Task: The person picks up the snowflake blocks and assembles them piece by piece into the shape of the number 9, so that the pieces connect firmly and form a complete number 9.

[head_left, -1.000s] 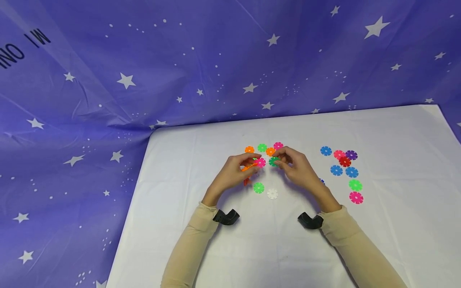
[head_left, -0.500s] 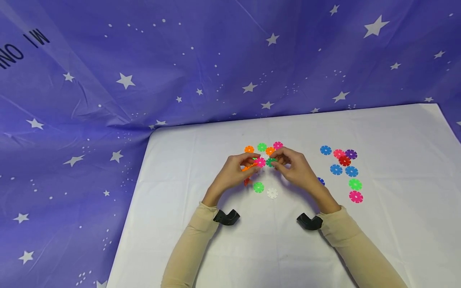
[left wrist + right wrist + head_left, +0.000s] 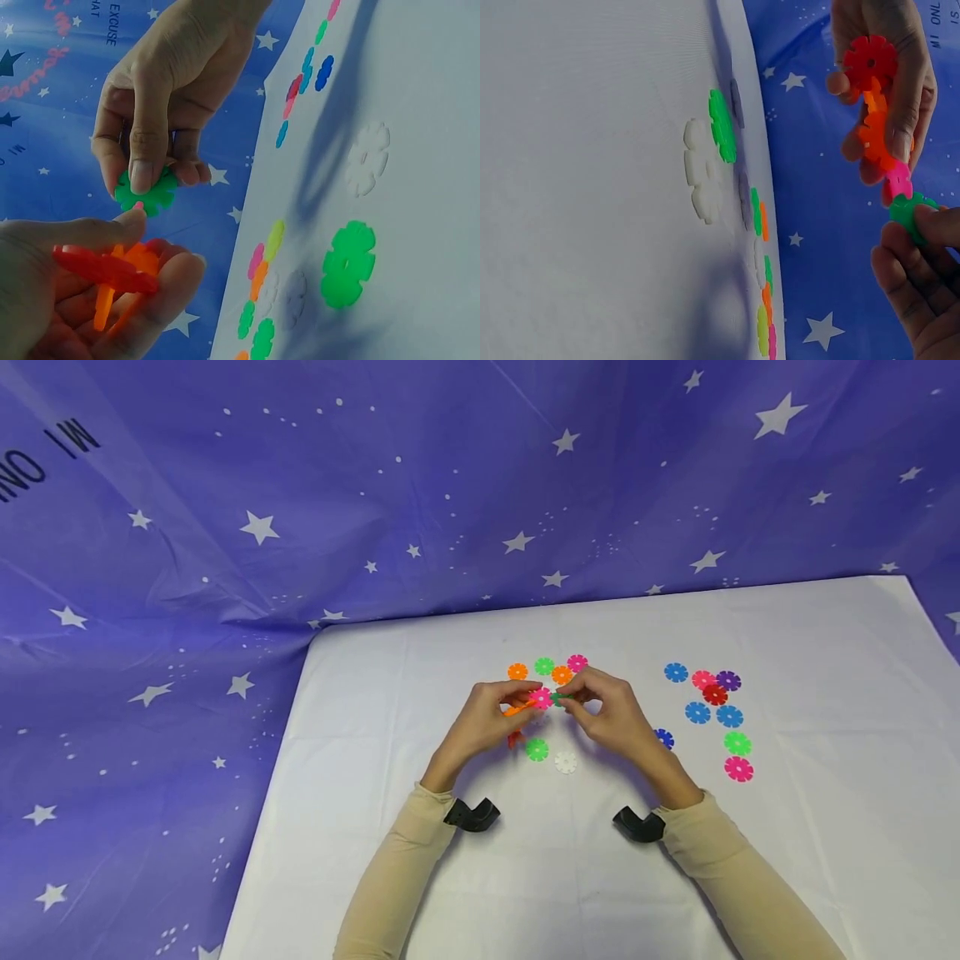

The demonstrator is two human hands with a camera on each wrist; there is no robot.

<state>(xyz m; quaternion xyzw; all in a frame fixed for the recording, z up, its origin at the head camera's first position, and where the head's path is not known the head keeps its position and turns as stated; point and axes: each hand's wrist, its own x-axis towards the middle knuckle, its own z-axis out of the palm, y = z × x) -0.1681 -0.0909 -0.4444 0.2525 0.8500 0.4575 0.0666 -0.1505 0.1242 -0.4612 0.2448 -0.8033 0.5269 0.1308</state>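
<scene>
My left hand [image 3: 491,717] grips a short chain of slotted plastic discs. In the right wrist view the chain runs from a red disc [image 3: 870,58] through orange discs [image 3: 876,139] to a pink disc [image 3: 898,178] at its end. Thumb and fingers of my right hand [image 3: 613,708] pinch a green disc [image 3: 150,196] by its edge. The green disc meets the pink one edge to edge, turned across it; how deep the slots sit in each other cannot be made out. Both hands are raised over the white-covered table [image 3: 525,877].
Loose discs lie flat around the hands: a light green disc [image 3: 537,749], a white disc [image 3: 566,762] and several behind, including an orange disc [image 3: 517,671]. On the right lies another group with a purple disc [image 3: 728,681] and a dark blue disc [image 3: 663,738]. A starry purple cloth [image 3: 420,485] hangs behind.
My right hand has moved left, bringing the green disc up to the pink one. The green disc has turned from face-on to nearly edge-on. My left hand has stayed nearly still.
</scene>
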